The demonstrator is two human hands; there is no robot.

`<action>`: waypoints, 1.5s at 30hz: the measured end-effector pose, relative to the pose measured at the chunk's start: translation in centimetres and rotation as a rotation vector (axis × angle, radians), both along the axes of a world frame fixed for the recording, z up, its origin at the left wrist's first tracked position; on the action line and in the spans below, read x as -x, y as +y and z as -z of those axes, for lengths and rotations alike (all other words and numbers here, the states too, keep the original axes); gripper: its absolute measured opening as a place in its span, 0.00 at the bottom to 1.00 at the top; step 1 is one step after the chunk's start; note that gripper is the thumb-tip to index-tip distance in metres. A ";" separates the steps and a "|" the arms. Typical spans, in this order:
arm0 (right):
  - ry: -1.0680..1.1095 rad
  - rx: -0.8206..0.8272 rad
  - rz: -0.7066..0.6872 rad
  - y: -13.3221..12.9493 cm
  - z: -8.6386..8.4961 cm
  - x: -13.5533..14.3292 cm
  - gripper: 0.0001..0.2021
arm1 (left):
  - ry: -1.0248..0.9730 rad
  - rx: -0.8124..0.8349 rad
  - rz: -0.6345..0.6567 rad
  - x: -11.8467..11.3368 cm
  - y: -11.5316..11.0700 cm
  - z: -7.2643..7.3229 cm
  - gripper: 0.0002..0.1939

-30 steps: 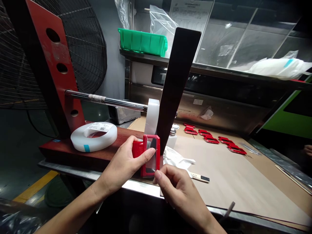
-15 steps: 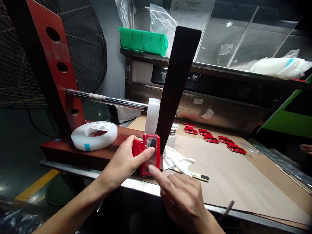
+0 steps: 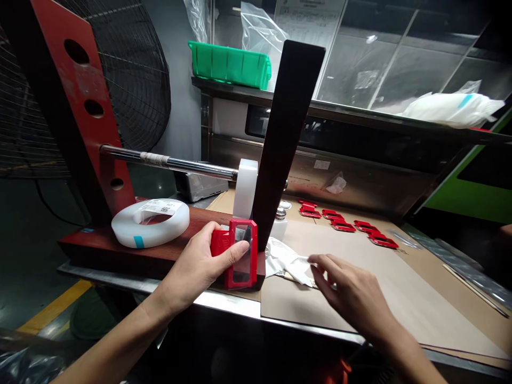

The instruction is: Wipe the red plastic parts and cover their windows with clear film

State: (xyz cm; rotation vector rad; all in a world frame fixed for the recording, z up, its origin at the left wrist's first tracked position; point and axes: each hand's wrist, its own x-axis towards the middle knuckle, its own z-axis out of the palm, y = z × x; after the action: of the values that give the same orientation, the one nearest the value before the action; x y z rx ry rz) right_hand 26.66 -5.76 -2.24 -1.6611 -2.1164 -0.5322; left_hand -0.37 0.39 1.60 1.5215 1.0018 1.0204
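Note:
My left hand (image 3: 200, 266) grips a red plastic frame (image 3: 253, 256) with a clear window, its thumb lying over the window. This frame is upright in front of the roll of clear film (image 3: 245, 186) that sits on the metal rod. Over the table to the right, my right hand (image 3: 352, 293) has its fingers bent and apart, with nothing visible in them. Its fingertips are by a crumpled white cloth (image 3: 286, 261), but whether they touch it I cannot tell. A slim pale tool under the cloth is mostly hidden by that hand.
A second film roll (image 3: 176, 224) lies on the wooden base of the stand, whose dark upright (image 3: 286, 122) rises beside my left hand. Several red frames (image 3: 342, 225) lie farther back on brown paper (image 3: 308, 304). A green bin (image 3: 230, 66) is on the shelf.
My right hand has left the red frame's window and moved right, to beside the white cloth and above the slim tool. My left hand still holds the frame. The view has shifted slightly.

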 end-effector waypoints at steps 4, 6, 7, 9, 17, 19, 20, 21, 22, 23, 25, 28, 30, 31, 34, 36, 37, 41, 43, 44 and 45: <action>-0.058 0.421 0.153 0.7 1.0 -4.3 0.10 | 0.030 -0.027 -0.006 0.0 0.2 0.1 0.21; -0.032 0.447 0.147 0.9 1.5 -5.0 0.09 | 0.037 -0.026 -0.006 -0.1 0.2 0.0 0.21; -0.022 0.458 0.144 1.0 1.6 -5.0 0.09 | 0.033 -0.026 -0.011 -0.1 0.1 -0.1 0.21; -0.007 0.477 0.127 1.2 1.5 -5.0 0.10 | 0.022 -0.025 -0.024 -0.4 -0.1 -0.3 0.22; -0.002 0.598 -0.061 1.4 -1.5 -5.9 0.07 | 0.014 0.009 -0.076 -0.8 -0.4 -0.6 0.21; 0.000 0.622 -0.105 1.6 -3.3 -6.1 0.09 | 0.014 0.010 -0.085 -0.8 -0.4 -0.4 0.22; -0.002 0.648 -0.120 1.8 -4.3 -6.0 0.10 | 0.013 0.015 -0.089 -0.9 -0.3 -0.4 0.23; -0.006 0.690 -0.128 1.9 -5.4 -6.0 0.11 | 0.014 0.023 -0.092 -1.0 -0.3 -0.4 0.23; -0.012 0.739 -0.131 2.0 -6.6 -5.9 0.11 | 0.015 0.035 -0.099 -1.0 -0.4 -0.4 0.24; -0.022 0.786 -0.126 2.1 -7.7 -5.8 0.12 | 0.014 0.048 -0.109 -1.1 -0.4 -0.4 0.24; -0.049 0.832 -0.095 2.2 -9.7 -5.8 0.11 | 0.004 0.071 -0.126 -1.2 -0.5 -0.4 0.23; -0.054 0.803 -0.045 1.8 -11.9 -6.8 0.08 | -0.029 0.080 -0.144 -1.4 -0.6 -0.4 0.22; 0.011 0.783 -0.035 1.2 -12.6 -7.9 0.08 | -0.042 0.078 -0.146 -1.4 -0.7 -0.3 0.22; 0.078 0.755 -0.036 0.7 -12.8 -8.5 0.09 | -0.045 0.076 -0.148 -1.3 -0.7 -0.3 0.22; 0.397 0.572 -0.075 -0.8 -12.0 -10.0 0.15 | -0.051 0.066 -0.144 -1.2 -0.7 -0.2 0.23; 0.579 0.417 -0.079 -1.7 -10.3 -10.3 0.20 | -0.059 0.066 -0.133 -1.1 -0.7 -0.2 0.23; 0.630 0.370 -0.069 -2.0 -9.3 -10.2 0.21 | -0.064 0.065 -0.130 -1.0 -0.7 -0.2 0.23; 0.677 0.391 -0.045 -2.7 -5.5 -8.3 0.18 | -0.087 0.047 -0.128 -1.1 -0.6 -0.3 0.23; 0.623 0.347 -0.132 -2.6 -4.8 -6.8 0.16 | -0.101 0.040 -0.128 -1.2 -0.5 -0.3 0.23; 0.561 0.273 -0.186 -2.5 -4.8 -5.9 0.15 | -0.108 0.037 -0.131 -1.2 -0.5 -0.3 0.23; 0.479 0.164 -0.239 -2.3 -5.0 -5.1 0.13 | -0.112 0.034 -0.136 -1.2 -0.4 -0.2 0.23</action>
State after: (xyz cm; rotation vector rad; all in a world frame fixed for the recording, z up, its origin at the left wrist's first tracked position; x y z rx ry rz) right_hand 31.77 -8.03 2.75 -1.4092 -1.9893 0.1097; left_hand 0.81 -0.05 1.81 1.3677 1.0485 1.1653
